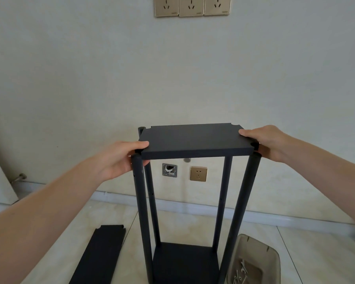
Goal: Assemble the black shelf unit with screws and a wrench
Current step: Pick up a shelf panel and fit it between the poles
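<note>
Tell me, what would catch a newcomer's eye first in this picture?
The black shelf board at centre, gripped at each end by the left hand and right hand atop four black poles. Lower right, a grey tray on the floor holds screws. Lower left, a spare black board lies flat.

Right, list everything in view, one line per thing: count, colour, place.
top shelf board: one, black, held level at the top of the posts
posts: four, black, upright on the bottom board
bottom board: one, black, at the base of the posts
spare board: one, black, flat on the floor, left
tray: one, grey-brown, floor right, holding screws and a wrench
wall sockets: four, gold; three up high, one low
open wall box: one, grey, beside the low socket
hands: left and right, gripping the top board's sides
</note>
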